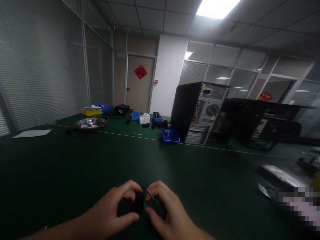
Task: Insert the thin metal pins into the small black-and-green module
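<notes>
Low in the middle of the view, my left hand [117, 203] grips a small dark block-like part [138, 201] between thumb and fingers. Its details are too dark to make out. Facing it, my right hand [167, 206] is closed around a small screwdriver [159, 207] with a dark green handle and a thin metal shaft. The shaft points up and to the left, past the fingertips. My right thumb and fingertips are close against the dark part; whether they also grip it I cannot tell. Both hands are just above the green tabletop [100, 160].
A blue bin [170, 136] stands beside a black computer tower [190, 113]. At the back left are a metal bowl [90, 124], a yellow tray [91, 111] and a paper sheet [32, 133]. Another open case [252, 120] and a blurred metal-topped unit [282, 175] lie right.
</notes>
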A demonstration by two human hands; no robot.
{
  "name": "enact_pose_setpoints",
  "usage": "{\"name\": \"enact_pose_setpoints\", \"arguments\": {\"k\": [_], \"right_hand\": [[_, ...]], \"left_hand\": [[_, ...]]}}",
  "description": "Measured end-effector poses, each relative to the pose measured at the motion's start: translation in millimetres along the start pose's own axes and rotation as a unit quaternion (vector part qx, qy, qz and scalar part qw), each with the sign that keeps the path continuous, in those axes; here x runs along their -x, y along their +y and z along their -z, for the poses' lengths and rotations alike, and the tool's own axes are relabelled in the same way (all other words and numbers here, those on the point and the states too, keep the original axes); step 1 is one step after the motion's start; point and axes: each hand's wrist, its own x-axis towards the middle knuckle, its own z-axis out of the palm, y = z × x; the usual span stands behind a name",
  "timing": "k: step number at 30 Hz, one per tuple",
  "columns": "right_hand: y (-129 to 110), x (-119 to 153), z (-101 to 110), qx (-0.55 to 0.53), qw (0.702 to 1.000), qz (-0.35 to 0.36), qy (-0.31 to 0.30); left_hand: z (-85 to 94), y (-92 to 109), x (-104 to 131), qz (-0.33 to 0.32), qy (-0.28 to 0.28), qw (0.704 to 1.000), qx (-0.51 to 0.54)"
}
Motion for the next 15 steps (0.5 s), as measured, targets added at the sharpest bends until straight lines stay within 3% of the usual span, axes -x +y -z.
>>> {"name": "enact_pose_setpoints", "arguments": {"k": [6, 15], "right_hand": [[1.5, -2.7, -1.8, 0.002, 1.0, 0.031, 0.004], [-2.9, -4.1, -3.0, 0.004, 1.0, 0.015, 0.0]], "left_hand": [[1.1, 1.9, -0.7, -0.002, -0.003, 1.0, 0.003], [0.3, 5.7, 0.7, -0.002, -0.006, 1.0, -0.009]]}}
